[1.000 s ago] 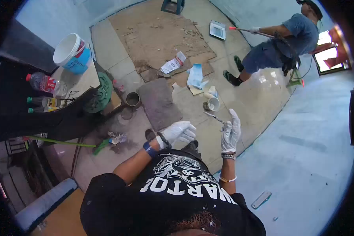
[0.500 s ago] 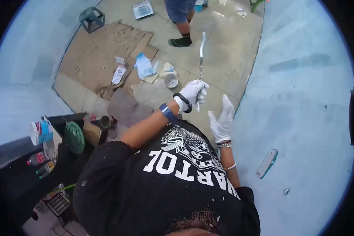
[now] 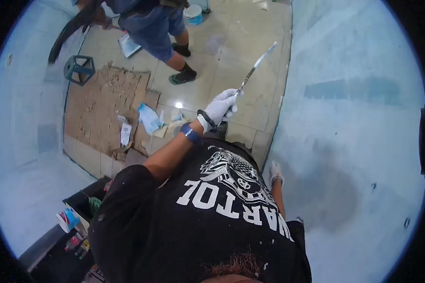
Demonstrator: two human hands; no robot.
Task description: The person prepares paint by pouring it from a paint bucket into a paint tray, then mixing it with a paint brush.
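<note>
1. Your left hand, gloved, is clenched around the handle of a putty knife, its blade raised toward the blue wall.
2. Your right hand hangs low by the wall; I cannot tell its finger position.
3. Another person stands on the tiled floor beyond.

wall close right, co-worker ahead

Cardboard on floor, left of wall (stool beside).
</note>
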